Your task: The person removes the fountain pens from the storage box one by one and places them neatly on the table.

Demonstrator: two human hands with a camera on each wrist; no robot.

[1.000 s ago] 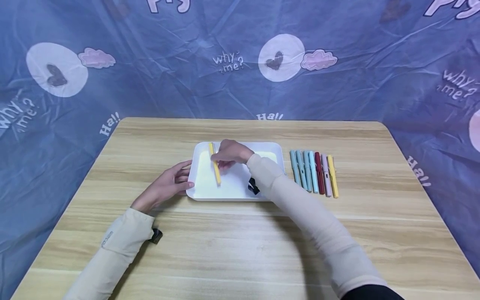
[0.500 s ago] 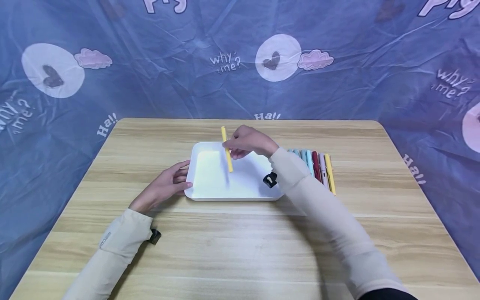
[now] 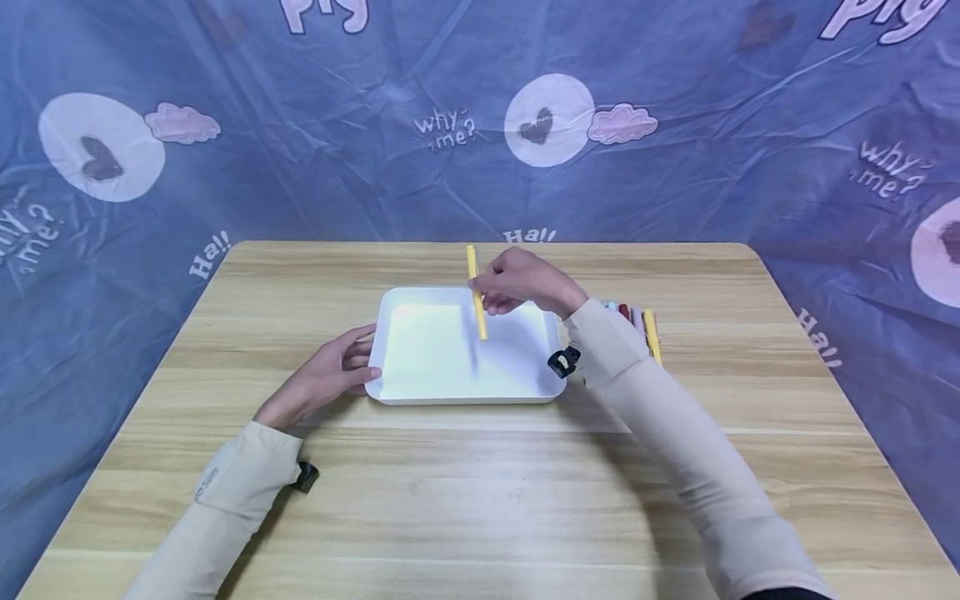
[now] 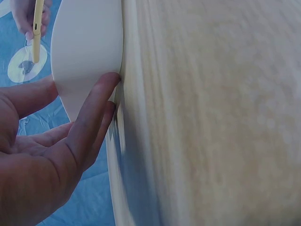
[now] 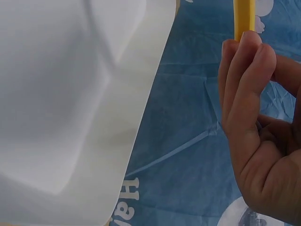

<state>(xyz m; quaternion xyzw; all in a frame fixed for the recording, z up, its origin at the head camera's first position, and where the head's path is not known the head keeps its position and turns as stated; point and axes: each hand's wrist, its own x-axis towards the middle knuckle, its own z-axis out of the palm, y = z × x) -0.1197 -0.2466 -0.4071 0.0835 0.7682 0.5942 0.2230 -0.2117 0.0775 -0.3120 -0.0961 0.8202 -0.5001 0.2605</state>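
My right hand (image 3: 528, 279) pinches a yellow pen (image 3: 480, 317) between thumb and fingers, holding it nearly upright above the white tray (image 3: 420, 392). In the right wrist view, one end of the yellow pen (image 5: 244, 19) sticks out past the fingertips, away from the tray wall (image 5: 117, 108). My left hand (image 3: 326, 375) holds the tray's left edge. The left wrist view shows that thumb at the rim and the fingers of the left hand (image 4: 61, 141) against the tray's outer wall (image 4: 89, 42).
Right of the tray, partly behind my right sleeve (image 3: 660, 400), lie several pens, among them a yellow pen (image 3: 652, 333) and a dark red pen (image 3: 624, 312). The wooden table (image 3: 450, 500) ends at a blue printed cloth (image 3: 337, 183).
My right hand has lifted the yellow pen from the tray's left part and carried it rightward, tilting it more upright. My left hand stays at the tray's edge.
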